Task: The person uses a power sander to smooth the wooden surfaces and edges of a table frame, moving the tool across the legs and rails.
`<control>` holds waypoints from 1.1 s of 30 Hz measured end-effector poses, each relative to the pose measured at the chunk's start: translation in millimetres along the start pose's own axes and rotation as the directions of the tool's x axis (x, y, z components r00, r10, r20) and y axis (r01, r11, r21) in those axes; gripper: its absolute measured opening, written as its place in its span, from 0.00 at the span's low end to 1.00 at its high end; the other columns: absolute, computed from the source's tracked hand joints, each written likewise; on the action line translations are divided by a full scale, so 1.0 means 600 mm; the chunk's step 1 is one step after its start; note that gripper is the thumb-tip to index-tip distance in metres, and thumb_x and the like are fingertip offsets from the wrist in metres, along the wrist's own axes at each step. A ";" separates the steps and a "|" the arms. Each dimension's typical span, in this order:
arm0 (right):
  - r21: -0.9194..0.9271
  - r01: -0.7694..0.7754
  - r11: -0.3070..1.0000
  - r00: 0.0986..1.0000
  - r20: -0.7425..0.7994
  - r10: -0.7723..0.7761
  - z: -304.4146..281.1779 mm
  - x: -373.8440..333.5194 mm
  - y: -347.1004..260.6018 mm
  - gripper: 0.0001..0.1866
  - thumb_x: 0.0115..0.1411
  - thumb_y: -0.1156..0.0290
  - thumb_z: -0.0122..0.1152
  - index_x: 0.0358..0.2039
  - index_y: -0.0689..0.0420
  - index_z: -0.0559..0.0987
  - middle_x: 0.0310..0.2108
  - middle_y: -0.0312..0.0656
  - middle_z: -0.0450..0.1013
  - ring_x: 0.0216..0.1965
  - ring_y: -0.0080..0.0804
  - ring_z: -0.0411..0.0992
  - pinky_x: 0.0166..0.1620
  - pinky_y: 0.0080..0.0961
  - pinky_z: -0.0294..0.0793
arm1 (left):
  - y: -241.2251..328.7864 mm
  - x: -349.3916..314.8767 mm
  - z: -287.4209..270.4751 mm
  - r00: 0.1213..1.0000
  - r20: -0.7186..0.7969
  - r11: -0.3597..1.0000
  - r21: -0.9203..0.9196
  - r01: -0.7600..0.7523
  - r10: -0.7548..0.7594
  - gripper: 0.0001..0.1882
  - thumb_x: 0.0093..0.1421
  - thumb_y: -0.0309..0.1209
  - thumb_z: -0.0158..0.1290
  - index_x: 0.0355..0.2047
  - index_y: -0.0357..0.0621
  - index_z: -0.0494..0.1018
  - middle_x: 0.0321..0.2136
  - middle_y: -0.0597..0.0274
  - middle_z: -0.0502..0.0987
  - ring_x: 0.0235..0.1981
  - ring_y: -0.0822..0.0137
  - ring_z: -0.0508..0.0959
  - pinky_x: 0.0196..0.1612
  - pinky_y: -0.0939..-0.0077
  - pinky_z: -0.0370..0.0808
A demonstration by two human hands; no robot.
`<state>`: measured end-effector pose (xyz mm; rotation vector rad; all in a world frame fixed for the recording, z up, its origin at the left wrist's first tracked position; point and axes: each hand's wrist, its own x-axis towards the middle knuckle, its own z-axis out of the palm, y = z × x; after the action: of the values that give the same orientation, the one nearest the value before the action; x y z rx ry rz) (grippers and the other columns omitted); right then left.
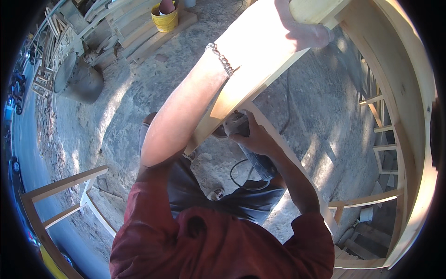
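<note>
Sanding is under way: the left hand (304,30) grips the top of the curved wooden frame (260,69), steadying it upright, while the right hand (253,137) is closed around a power sander (237,124) pressed against the frame's lower edge, which seems to call for a steady pass along it.

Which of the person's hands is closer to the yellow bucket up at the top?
Left. The left hand grips the pale wooden frame high up, a little way right of the yellow bucket. The right hand holds the power tool much lower down, farther away.

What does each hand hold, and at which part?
Left hand grips the curved wooden frame at its upper end; right hand holds the power sander by its body.
</note>
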<state>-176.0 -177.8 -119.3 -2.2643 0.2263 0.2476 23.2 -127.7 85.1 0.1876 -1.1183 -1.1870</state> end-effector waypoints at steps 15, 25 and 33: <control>0.070 -0.130 0.989 0.991 -0.028 0.133 0.031 0.009 0.027 0.50 0.55 0.51 0.74 0.70 0.56 0.55 0.58 0.61 0.71 0.59 0.54 0.73 0.61 0.44 0.71 | 0.011 -0.056 0.140 0.915 -0.243 0.758 0.646 -0.094 0.321 0.35 0.57 0.17 0.55 0.66 0.43 0.62 0.55 0.63 0.73 0.53 0.72 0.75 0.55 0.77 0.74; -0.126 0.041 0.991 0.993 -0.101 -0.054 0.010 -0.019 -0.006 0.50 0.55 0.51 0.74 0.70 0.54 0.55 0.58 0.61 0.70 0.58 0.55 0.73 0.61 0.45 0.72 | 0.026 -0.001 0.146 0.835 -0.302 0.349 0.926 0.142 0.461 0.30 0.59 0.24 0.57 0.62 0.37 0.63 0.49 0.55 0.77 0.49 0.64 0.78 0.52 0.70 0.77; 0.142 -0.210 0.967 0.977 0.009 0.211 -0.014 0.021 0.053 0.55 0.54 0.50 0.75 0.71 0.55 0.51 0.59 0.62 0.70 0.58 0.55 0.74 0.60 0.44 0.73 | 0.008 -0.001 0.109 0.859 -0.165 0.448 0.890 -0.081 0.484 0.31 0.59 0.26 0.58 0.62 0.36 0.63 0.50 0.53 0.77 0.50 0.64 0.79 0.50 0.71 0.78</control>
<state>-170.7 -205.9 -140.2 -2.0996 0.4746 0.3257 -23.8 -98.0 120.0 0.9527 -1.2209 -0.1244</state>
